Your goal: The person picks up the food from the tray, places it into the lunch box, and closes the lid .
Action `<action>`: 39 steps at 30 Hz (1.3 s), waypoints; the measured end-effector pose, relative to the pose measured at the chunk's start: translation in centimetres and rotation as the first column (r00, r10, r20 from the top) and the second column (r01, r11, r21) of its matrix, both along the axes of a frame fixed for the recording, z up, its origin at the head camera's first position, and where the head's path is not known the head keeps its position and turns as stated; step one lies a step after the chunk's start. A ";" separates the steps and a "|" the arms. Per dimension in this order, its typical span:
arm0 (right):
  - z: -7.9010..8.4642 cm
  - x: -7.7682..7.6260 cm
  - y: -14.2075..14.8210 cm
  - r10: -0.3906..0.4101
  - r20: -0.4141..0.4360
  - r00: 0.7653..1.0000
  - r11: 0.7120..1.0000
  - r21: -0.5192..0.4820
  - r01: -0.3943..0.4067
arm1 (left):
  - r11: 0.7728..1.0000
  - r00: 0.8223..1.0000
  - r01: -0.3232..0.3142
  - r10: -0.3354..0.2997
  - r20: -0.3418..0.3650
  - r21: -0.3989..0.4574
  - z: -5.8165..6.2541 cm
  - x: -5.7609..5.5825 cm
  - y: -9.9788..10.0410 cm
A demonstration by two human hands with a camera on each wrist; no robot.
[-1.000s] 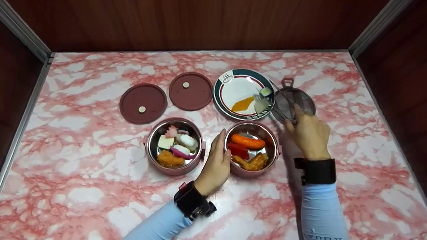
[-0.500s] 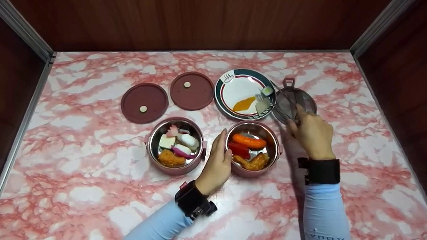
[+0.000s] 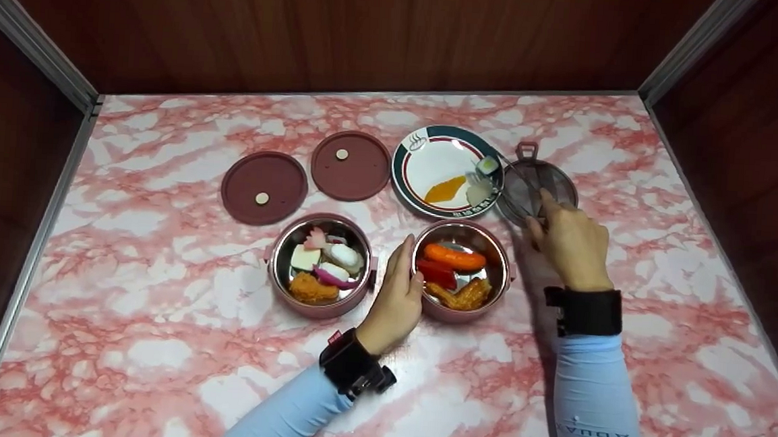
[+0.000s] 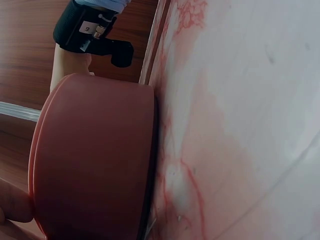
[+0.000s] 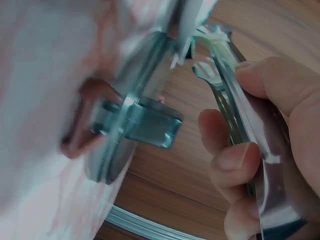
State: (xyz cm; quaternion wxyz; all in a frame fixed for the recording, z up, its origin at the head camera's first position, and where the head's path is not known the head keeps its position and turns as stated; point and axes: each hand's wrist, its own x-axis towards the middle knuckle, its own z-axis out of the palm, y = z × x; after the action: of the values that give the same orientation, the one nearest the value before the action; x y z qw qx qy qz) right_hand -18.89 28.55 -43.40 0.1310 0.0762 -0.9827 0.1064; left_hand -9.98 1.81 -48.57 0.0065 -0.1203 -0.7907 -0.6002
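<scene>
My right hand (image 3: pixel 573 247) grips metal tongs (image 5: pixel 265 145), thumb on one arm and fingers curled round the other. Their toothed end reaches over the right side of the plate (image 3: pixel 426 156), at a whitish food piece (image 3: pixel 479 194). Beside it lie a yellow-orange piece (image 3: pixel 445 189) and a small white piece with a green centre (image 3: pixel 487 165). My left hand (image 3: pixel 394 306) rests, fingers extended, against the left side of the right pink bowl (image 3: pixel 457 317). An orange sausage (image 3: pixel 454 257), a red piece (image 3: pixel 437 273) and a chicken wing (image 3: pixel 469 294) lie in this bowl.
A second pink bowl (image 3: pixel 319 312) with several food pieces stands left of my left hand. Two round dark-pink lids (image 3: pixel 256 176) (image 3: pixel 358 176) lie behind it. Under the tongs, right of the plate, is a see-through lid (image 3: pixel 557 181) with a looped tab. Wood-patterned panels (image 3: pixel 373 35) border the table.
My right hand has shifted slightly to the right with the tongs, their end still over the plate. My left hand stays against the bowl.
</scene>
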 end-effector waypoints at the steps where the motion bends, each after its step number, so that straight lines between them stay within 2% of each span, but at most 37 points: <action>1: 0.2 0.1 0.1 0.001 0.001 1.000 1.000 0.003 -0.001 | 1.000 1.000 0.001 -0.001 -0.003 0.002 0.0 0.0 0.0; 13: 0.9 0.7 1.1 0.023 0.014 1.000 1.000 0.015 -0.023 | 1.000 1.000 -0.001 0.001 -0.007 0.001 -0.1 0.0 0.1; 20: 0.8 0.4 1.0 0.036 0.030 0.999 0.999 -0.026 -0.035 | 1.000 1.000 0.000 0.000 -0.025 -0.004 -0.1 0.0 0.0; 29: 0.5 0.3 0.9 0.001 -0.022 1.000 1.000 0.009 0.000 | 1.000 0.999 0.003 -0.003 -0.034 -0.018 0.0 0.0 0.0; 39: -0.3 -0.1 1.0 0.006 0.013 1.000 1.000 0.016 -0.007 | 1.000 1.000 0.001 -0.001 -0.027 -0.016 0.0 -0.1 0.0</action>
State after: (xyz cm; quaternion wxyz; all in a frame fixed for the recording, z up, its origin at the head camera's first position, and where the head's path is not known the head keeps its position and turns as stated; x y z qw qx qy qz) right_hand -18.96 29.57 -43.69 0.1234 0.0797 -0.9841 0.0993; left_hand -10.04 1.83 -48.61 0.0158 -0.1288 -0.7952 -0.5923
